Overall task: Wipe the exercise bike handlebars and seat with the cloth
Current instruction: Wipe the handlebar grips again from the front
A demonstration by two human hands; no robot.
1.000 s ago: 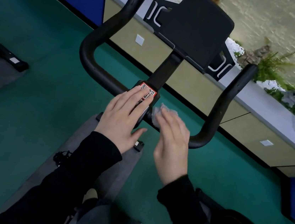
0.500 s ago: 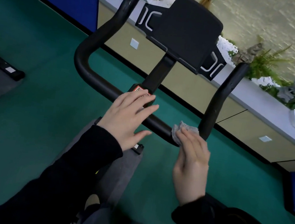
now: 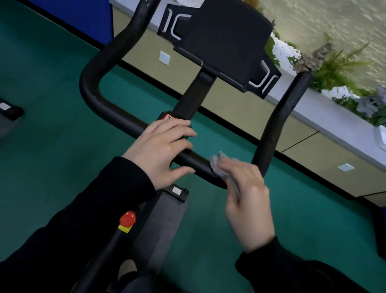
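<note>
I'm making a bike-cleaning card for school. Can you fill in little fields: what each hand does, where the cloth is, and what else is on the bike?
Left hand: the left hand holds the middle of the handlebars, fingers over the bar, thumb under it
Right hand: the right hand presses the cloth on the bar
Cloth: grey, crumpled, near the right bend
Bike extras: black screen holder above, red knob below
Floor: green floor

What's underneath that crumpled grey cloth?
The black handlebar: the cloth lies against its crossbar near the right bend. The bar directly beneath is covered, and much of the cloth hides under the right hand.
</note>
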